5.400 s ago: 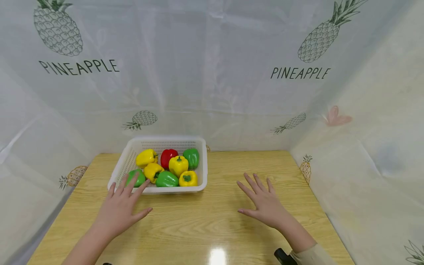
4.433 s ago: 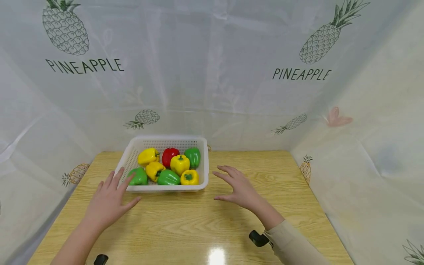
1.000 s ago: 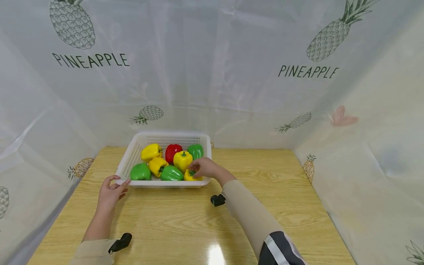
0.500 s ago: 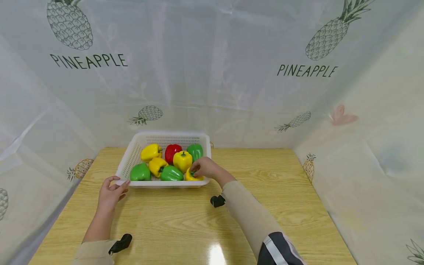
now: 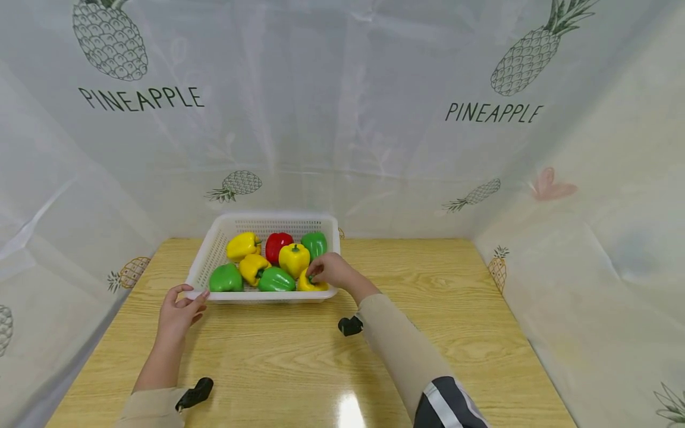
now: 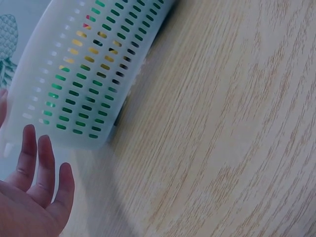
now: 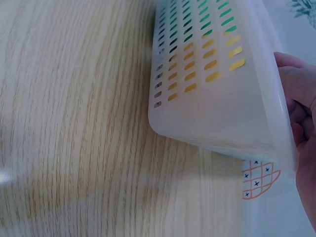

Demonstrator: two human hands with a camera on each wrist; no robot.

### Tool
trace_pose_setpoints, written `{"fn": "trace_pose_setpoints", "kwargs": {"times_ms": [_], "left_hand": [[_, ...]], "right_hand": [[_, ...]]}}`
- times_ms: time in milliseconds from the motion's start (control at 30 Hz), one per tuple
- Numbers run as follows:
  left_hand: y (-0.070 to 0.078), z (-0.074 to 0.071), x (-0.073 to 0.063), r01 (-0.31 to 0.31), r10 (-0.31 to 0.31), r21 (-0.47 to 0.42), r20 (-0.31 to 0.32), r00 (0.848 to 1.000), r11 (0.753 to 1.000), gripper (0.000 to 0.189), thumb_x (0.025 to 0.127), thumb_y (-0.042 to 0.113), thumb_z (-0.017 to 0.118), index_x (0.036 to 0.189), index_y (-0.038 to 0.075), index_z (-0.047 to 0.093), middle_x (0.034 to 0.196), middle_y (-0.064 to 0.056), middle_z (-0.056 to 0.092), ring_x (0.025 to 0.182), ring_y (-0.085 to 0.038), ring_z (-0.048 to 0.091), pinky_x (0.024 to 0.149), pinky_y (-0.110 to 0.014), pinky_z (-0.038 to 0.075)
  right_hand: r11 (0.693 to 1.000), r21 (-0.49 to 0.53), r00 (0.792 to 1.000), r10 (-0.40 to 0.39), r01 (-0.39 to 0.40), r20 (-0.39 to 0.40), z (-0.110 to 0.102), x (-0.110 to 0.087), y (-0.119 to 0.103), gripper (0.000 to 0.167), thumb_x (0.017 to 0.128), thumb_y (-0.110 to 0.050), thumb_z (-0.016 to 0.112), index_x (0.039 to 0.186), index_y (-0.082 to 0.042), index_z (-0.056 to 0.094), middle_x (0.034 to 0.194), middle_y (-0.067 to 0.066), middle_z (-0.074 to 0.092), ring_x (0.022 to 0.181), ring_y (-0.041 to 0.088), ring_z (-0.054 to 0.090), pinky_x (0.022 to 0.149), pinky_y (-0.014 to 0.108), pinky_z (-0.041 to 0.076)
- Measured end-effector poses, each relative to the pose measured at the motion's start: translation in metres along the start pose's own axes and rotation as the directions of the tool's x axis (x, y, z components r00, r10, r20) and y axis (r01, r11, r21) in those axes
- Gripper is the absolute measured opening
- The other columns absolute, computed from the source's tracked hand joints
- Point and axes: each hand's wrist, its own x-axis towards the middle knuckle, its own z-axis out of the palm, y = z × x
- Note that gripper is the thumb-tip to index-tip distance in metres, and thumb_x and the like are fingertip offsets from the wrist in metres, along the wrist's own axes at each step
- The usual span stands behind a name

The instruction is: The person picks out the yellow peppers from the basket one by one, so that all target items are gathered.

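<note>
A white plastic basket (image 5: 267, 296) holds several yellow, green and red bell peppers. At its front left corner my left hand (image 5: 177, 312) pinches the rim between thumb and index finger. The other fingers of the left hand (image 6: 39, 182) curl loosely outside the basket in the left wrist view. My right hand (image 5: 334, 272) reaches over the right rim, its fingertips pinching the stem of the yellow bell pepper (image 5: 310, 286) in the front right corner. Part of that pepper is hidden under the fingers. In the right wrist view the basket wall (image 7: 217, 108) covers what the right hand (image 7: 301, 98) holds.
Beside the held pepper lie a green bell pepper (image 5: 276, 279) and an upright yellow one (image 5: 294, 260). A red bell pepper (image 5: 277, 246) lies behind them. The wooden table (image 5: 289, 356) ends at a pineapple-print curtain (image 5: 342, 119) at the back and sides.
Both hands were spread above the table at first. The left has come to the basket's front left corner, the right to the corner pepper. Over the last second they hardly move.
</note>
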Motion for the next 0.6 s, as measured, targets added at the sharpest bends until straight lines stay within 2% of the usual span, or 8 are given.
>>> {"fn": "trace_pose_setpoints", "kwargs": {"times_ms": [233,467,600], "left_hand": [[0.0017,0.0007,-0.0012,-0.005,0.005,-0.011,-0.003,1.0,1.0,0.035,0.09,0.022,0.073,0.108,0.025,0.042,0.071,0.012,0.064,0.067,-0.007,0.064,0.066,-0.024,0.054],[0.0017,0.0005,-0.0011,0.002,-0.002,-0.027,0.0,1.0,1.0,0.037,0.09,0.022,0.073,0.11,0.024,0.042,0.074,0.013,0.065,0.066,-0.006,0.064,0.066,-0.024,0.054],[0.0022,0.0005,-0.0003,0.015,-0.015,-0.027,-0.001,1.0,1.0,0.036,0.09,0.022,0.073,0.109,0.025,0.042,0.073,0.014,0.065,0.066,-0.006,0.063,0.066,-0.024,0.054]], "right_hand": [[0.999,0.05,0.999,-0.008,0.01,-0.038,-0.0007,-0.0016,-0.0006,0.008,0.088,-0.003,0.072,0.095,-0.008,0.073,0.091,-0.004,0.068,0.087,0.013,0.058,0.081,0.026,0.051],[0.999,0.038,0.996,-0.023,0.026,-0.088,0.0005,-0.0015,0.0019,0.009,0.09,-0.006,0.071,0.098,-0.008,0.074,0.091,-0.004,0.067,0.085,0.013,0.056,0.076,0.025,0.05],[0.997,0.068,0.99,-0.025,0.035,-0.138,0.0028,0.0,0.0062,0.01,0.091,-0.008,0.07,0.1,-0.01,0.074,0.089,-0.003,0.065,0.082,0.014,0.054,0.072,0.024,0.05]]}}
